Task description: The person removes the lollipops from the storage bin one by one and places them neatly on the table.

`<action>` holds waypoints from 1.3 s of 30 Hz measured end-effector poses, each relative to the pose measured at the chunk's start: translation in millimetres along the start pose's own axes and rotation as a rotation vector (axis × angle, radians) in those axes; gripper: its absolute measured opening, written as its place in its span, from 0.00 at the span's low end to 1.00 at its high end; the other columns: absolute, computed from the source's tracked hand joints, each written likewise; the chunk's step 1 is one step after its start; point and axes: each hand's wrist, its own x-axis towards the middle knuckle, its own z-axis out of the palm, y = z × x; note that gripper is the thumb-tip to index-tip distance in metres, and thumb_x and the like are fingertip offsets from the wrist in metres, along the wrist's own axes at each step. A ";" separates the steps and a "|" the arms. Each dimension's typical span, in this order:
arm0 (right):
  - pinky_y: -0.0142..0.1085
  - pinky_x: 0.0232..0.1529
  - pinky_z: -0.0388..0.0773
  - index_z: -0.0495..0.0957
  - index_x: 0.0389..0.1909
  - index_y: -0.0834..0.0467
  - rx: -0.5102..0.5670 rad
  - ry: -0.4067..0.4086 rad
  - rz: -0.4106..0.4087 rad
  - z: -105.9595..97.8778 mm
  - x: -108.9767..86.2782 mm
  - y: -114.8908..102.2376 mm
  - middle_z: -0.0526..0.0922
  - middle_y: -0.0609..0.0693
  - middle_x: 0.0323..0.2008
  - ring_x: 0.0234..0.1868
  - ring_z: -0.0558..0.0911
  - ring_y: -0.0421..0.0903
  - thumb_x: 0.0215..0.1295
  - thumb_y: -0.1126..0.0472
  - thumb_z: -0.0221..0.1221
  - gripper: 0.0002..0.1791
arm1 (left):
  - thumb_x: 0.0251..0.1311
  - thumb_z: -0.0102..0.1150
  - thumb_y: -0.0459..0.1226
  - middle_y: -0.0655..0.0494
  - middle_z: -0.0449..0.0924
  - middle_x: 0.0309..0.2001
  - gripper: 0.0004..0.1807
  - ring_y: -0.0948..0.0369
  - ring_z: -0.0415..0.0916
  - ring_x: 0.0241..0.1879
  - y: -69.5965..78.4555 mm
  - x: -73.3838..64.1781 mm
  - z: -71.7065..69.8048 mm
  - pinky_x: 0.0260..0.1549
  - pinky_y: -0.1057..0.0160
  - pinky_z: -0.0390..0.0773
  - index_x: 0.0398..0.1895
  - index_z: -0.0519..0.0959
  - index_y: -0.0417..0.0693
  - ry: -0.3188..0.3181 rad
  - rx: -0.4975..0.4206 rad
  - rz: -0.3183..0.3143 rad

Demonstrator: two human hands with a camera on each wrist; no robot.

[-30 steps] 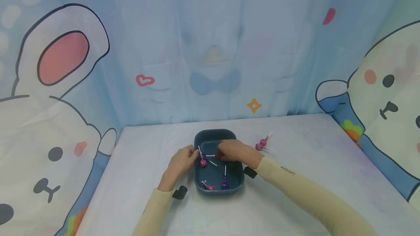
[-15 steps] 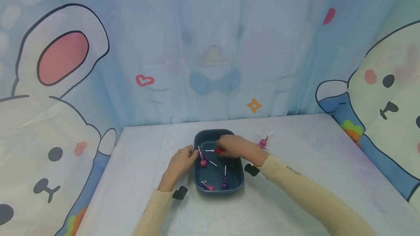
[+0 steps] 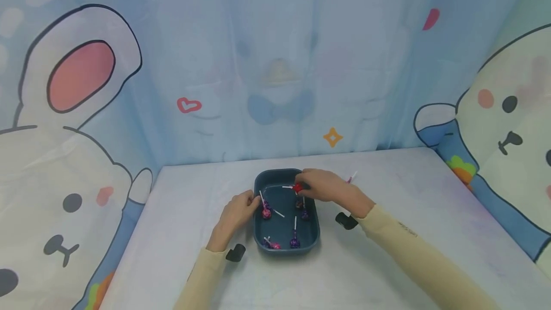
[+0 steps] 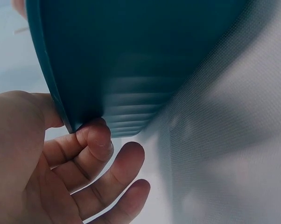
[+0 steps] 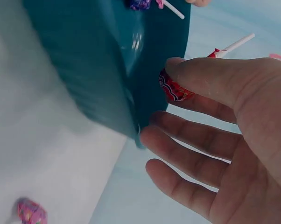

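Observation:
A dark teal rectangular bin stands on the white table with several wrapped lollipops inside. My left hand pinches the bin's left rim between thumb and index finger; in the left wrist view its other fingers curve loosely below the rim. Over the bin's far right corner, my right hand pinches a red lollipop by its wrapped head, its white stick pointing left in the head view. Purple lollipops and pink ones lie on the bin floor, some along the left wall and some on the right.
On the table right of the bin, a lollipop's white stick shows behind my right hand; a pink lollipop head appears in the right wrist view. A cartoon-printed curtain hangs behind the table.
My right hand has risen and moved back and right with the red lollipop, uncovering lollipops on the bin's right side. The left hand has stayed on the rim.

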 end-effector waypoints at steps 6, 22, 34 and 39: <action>0.37 0.37 0.74 0.78 0.44 0.51 0.050 0.043 0.006 -4.1 -15.3 17.1 0.79 0.47 0.37 0.36 0.77 0.42 0.57 0.52 0.62 0.14 | 0.64 0.46 0.49 0.59 0.68 0.18 0.15 0.63 0.64 0.18 2.9 -0.2 -0.4 0.17 0.65 0.62 0.25 0.69 0.51 -0.012 -0.007 -0.015; 0.41 0.41 0.77 0.76 0.45 0.54 0.170 0.033 0.208 -1.0 -53.6 79.0 0.80 0.49 0.39 0.40 0.77 0.46 0.54 0.54 0.64 0.18 | 0.64 0.47 0.49 0.59 0.67 0.17 0.15 0.63 0.63 0.18 4.3 -1.2 -1.0 0.17 0.65 0.61 0.24 0.69 0.51 -0.006 -0.009 -0.008; 0.45 0.44 0.76 0.76 0.45 0.59 0.217 -0.001 0.282 16.0 -70.0 111.9 0.81 0.53 0.41 0.42 0.78 0.50 0.55 0.56 0.63 0.18 | 0.64 0.46 0.49 0.59 0.65 0.17 0.16 0.64 0.62 0.17 3.6 -2.0 -0.8 0.16 0.65 0.61 0.23 0.68 0.50 0.009 0.018 0.001; 0.46 0.44 0.76 0.76 0.45 0.61 0.241 -0.013 0.290 25.6 -75.5 125.6 0.81 0.54 0.40 0.42 0.78 0.51 0.56 0.59 0.63 0.17 | 0.64 0.46 0.49 0.59 0.66 0.17 0.16 0.64 0.63 0.18 3.5 -2.1 -0.1 0.16 0.65 0.61 0.23 0.68 0.50 0.012 0.015 -0.011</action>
